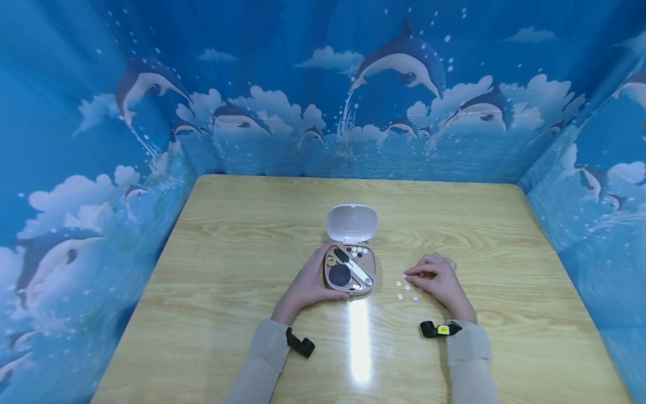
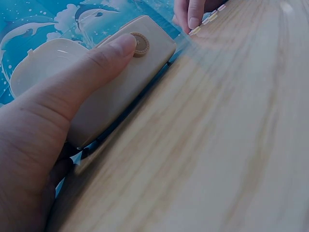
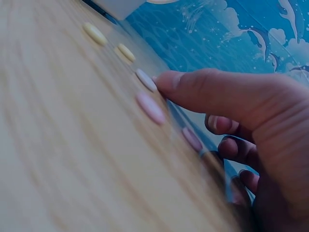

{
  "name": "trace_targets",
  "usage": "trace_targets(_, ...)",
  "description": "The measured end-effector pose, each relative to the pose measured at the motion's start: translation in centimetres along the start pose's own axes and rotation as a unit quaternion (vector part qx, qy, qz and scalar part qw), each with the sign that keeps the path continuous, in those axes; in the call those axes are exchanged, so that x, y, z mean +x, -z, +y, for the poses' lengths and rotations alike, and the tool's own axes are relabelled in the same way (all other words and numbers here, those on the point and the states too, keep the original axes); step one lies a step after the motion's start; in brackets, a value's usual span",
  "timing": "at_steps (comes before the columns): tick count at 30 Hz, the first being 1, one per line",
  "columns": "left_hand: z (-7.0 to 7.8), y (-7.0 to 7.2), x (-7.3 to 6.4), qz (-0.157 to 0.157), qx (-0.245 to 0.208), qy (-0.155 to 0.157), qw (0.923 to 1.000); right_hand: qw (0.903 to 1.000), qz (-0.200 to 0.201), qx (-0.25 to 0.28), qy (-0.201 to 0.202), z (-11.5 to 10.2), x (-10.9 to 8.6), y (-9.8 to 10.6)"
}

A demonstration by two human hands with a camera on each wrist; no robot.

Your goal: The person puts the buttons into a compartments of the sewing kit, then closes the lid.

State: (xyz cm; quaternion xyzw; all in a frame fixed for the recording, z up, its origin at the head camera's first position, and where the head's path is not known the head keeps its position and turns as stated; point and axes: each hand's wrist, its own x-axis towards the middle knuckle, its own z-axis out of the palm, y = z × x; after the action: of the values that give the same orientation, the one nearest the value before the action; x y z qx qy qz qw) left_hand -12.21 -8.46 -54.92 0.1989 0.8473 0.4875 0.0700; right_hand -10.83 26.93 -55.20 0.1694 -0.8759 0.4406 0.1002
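Note:
My left hand (image 1: 312,278) grips the left side of an open sewing kit box (image 1: 374,264). The left wrist view shows that thumb on the round front button (image 2: 141,44) of the box. Inside lie white-handled thread snips (image 1: 359,272), a dark round disc (image 1: 340,275), a gold ring-like piece (image 1: 331,261) and several black and white buttons (image 1: 355,249). Right of the box, my right hand (image 1: 438,279) pinches a small pale button (image 1: 405,276) between thumb and forefinger, mostly hidden. Several loose buttons lie below it, among them a pink button (image 3: 150,108) and a yellow button (image 3: 94,34).
The box's translucent lid (image 1: 351,223) stands raised at the back. A wood-grain table (image 1: 242,235) carries everything, with a bright reflection in front of the box. Blue dolphin-print curtains (image 1: 282,112) enclose the back and sides. Each wrist wears a black camera strap (image 1: 301,343).

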Motion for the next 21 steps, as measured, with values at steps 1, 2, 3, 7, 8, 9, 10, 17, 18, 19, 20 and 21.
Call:
trace_targets(1, -0.03, -0.01, -0.01, 0.0, 0.0, -0.001, 1.0, 1.0, 0.0, 0.0, 0.0, 0.01, 0.0, -0.02)
trace_targets(2, -0.03, -0.03, -0.01, 0.0, 0.0, -0.004, 1.0, 1.0, 0.0, -0.001, -0.001, 0.0, 0.01, -0.03)
trace_targets(3, -0.02, -0.03, -0.01, 0.001, 0.001, -0.004, 1.0, 1.0, -0.001, -0.001, -0.001, 0.0, 0.03, -0.04)
trace_targets(7, 0.01, -0.01, -0.01, 0.003, 0.003, -0.005, 1.0, 1.0, -0.003, -0.005, -0.002, -0.01, 0.03, -0.09)
trace_targets(8, 0.02, -0.01, 0.0, 0.003, 0.003, -0.005, 1.0, 1.0, -0.003, -0.007, -0.003, -0.02, 0.04, -0.09)
trace_targets(9, 0.01, -0.01, 0.0, 0.003, 0.003, -0.004, 1.0, 0.9999, -0.003, -0.009, -0.004, -0.03, 0.04, -0.09)
trace_targets(10, 0.01, -0.01, 0.0, 0.002, 0.002, -0.003, 1.0, 0.9999, -0.002, -0.01, -0.005, -0.05, 0.05, -0.1)
trace_targets(17, -0.02, -0.03, 0.05, 0.003, -0.002, -0.007, 1.0, 0.9998, 0.012, -0.011, -0.007, -0.22, 0.11, -0.17)
trace_targets(18, -0.03, -0.04, 0.06, 0.003, -0.001, -0.007, 1.0, 0.9998, 0.014, -0.011, -0.005, -0.22, 0.1, -0.18)
trace_targets(19, -0.04, -0.06, 0.07, 0.003, -0.002, -0.007, 1.0, 0.9998, 0.015, -0.013, -0.005, -0.23, 0.09, -0.18)
trace_targets(20, -0.05, -0.07, 0.07, 0.003, -0.001, -0.007, 1.0, 0.9998, 0.016, -0.012, -0.005, -0.24, 0.08, -0.18)
trace_targets(21, -0.08, -0.08, 0.08, 0.003, -0.001, -0.006, 1.0, 0.9998, 0.016, -0.012, -0.008, -0.27, 0.07, -0.17)
